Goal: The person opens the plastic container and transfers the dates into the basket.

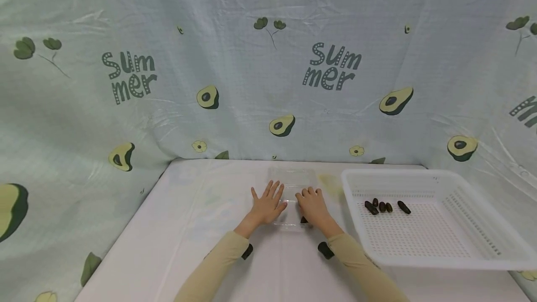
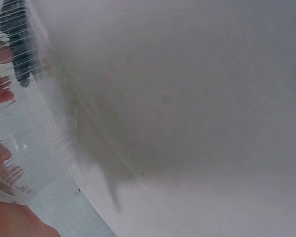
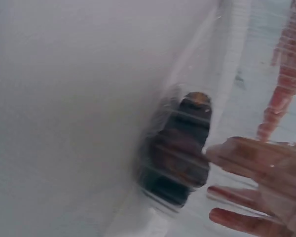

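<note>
A clear plastic box (image 1: 289, 218) with a see-through flap at its far side lies on the table. My left hand (image 1: 265, 207) rests on its left side with fingers spread. My right hand (image 1: 312, 205) is over its right side, fingers bent downward; I cannot tell whether they grip anything. Below that hand, a dark oblong piece (image 1: 304, 220) shows near the box's front. In the right wrist view the dark piece (image 3: 187, 133) has a brownish end and shows through the clear wall, fingertips right beside it. The left wrist view catches the dark piece (image 2: 20, 44) through ribbed plastic.
A white perforated basket (image 1: 436, 262) stands to the right, with several dark oblong pieces (image 1: 382, 206) at its left side. A printed curtain (image 1: 243, 59) hangs behind the white table (image 1: 176, 227). Black wrist mounts (image 1: 325, 250) sit at the sleeves.
</note>
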A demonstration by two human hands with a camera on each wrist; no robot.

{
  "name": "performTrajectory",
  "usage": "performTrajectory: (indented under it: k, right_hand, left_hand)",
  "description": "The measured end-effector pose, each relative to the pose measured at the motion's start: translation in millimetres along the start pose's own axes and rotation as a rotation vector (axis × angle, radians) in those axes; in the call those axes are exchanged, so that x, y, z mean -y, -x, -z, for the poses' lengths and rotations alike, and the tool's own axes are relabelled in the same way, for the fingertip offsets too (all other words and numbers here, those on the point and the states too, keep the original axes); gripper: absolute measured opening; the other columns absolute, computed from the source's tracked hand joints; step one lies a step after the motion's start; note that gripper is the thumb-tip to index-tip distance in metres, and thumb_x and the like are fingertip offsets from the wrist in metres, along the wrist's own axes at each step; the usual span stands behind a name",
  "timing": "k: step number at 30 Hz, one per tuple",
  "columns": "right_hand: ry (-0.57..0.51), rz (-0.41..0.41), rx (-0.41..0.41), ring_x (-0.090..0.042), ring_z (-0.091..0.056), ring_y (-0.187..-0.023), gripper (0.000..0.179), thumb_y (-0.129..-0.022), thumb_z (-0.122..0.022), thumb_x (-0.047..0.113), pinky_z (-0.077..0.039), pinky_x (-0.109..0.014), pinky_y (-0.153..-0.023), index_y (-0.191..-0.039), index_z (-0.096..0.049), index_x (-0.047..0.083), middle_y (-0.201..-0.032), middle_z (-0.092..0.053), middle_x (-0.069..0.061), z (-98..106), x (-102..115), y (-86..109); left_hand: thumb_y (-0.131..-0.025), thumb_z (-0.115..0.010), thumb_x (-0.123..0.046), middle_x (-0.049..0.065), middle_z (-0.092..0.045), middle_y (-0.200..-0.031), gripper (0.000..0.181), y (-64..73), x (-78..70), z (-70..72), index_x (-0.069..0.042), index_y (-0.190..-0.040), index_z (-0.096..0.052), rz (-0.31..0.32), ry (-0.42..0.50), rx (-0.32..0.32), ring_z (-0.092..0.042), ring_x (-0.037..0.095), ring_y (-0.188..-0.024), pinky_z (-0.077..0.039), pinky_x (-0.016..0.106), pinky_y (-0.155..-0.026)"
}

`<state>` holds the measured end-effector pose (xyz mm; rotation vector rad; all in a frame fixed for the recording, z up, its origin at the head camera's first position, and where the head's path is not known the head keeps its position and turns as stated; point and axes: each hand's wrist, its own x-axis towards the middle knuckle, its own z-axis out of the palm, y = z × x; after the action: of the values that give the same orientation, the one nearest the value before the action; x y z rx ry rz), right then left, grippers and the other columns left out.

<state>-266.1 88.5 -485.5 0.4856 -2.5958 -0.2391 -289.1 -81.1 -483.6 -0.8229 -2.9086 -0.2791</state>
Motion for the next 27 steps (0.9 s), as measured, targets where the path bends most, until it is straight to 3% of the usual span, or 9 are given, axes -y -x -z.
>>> performTrajectory:
  k: [9, 14, 17, 23, 27]
  right_hand:
    - [-0.079, 0.071, -0.061, -0.023, -0.051, -0.079, 0.015, -0.077, -0.068, 0.017, -0.04, -0.042, -0.073, -0.089, -0.063, 0.011, -0.079, -0.06, -0.007, -19.8, -5.8, -2.8]
    - [-0.096, 0.079, -0.031, -0.022, -0.051, -0.079, 0.016, -0.076, -0.07, 0.017, -0.04, -0.041, -0.072, -0.09, -0.065, 0.012, -0.081, -0.061, -0.006, -24.2, -6.2, -4.3]
    - [-0.129, 0.064, 0.012, -0.023, -0.053, -0.078, 0.017, -0.073, -0.072, 0.014, -0.042, -0.041, -0.073, -0.089, -0.067, 0.013, -0.082, -0.062, -0.007, -16.8, -3.9, -4.5]
    - [-0.058, 0.057, 0.084, -0.02, -0.054, -0.08, 0.016, -0.08, -0.065, 0.021, -0.043, -0.039, -0.075, -0.096, -0.066, 0.021, -0.087, -0.064, -0.001, -14.0, -1.5, -5.6]
    - [-0.049, 0.062, 0.077, -0.02, -0.055, -0.079, 0.012, -0.082, -0.063, 0.021, -0.042, -0.038, -0.074, -0.094, -0.065, 0.018, -0.086, -0.064, -0.002, -17.1, -1.6, -6.5]
  left_hand:
    - [-0.095, -0.032, -0.042, 0.008, -0.02, -0.149, 0.058, 1.5, -0.6, 0.7, -0.01, -0.143, -0.022, 0.002, -0.007, -0.004, -0.012, 0.027, -0.139, -0.008, 0.072, -0.095]
    - [-0.095, -0.031, -0.042, 0.008, -0.021, -0.149, 0.058, 2.4, -1.2, 1.4, -0.01, -0.142, -0.023, -0.001, -0.012, -0.011, -0.013, 0.027, -0.139, -0.008, 0.072, -0.094]
    - [-0.095, -0.031, -0.042, 0.009, -0.021, -0.149, 0.058, 2.4, -1.5, 1.3, -0.01, -0.142, -0.023, -0.002, -0.012, -0.013, -0.013, 0.027, -0.139, -0.008, 0.072, -0.095]
    - [-0.095, -0.032, -0.042, 0.008, -0.019, -0.149, 0.058, 1.8, -1.4, 0.0, -0.011, -0.143, -0.021, -0.001, -0.011, -0.005, -0.012, 0.029, -0.139, -0.006, 0.072, -0.095]
    - [-0.095, -0.031, -0.043, 0.009, -0.019, -0.149, 0.059, 1.1, -1.0, -1.1, -0.011, -0.143, -0.021, -0.001, -0.011, -0.01, -0.012, 0.029, -0.138, -0.006, 0.072, -0.095]
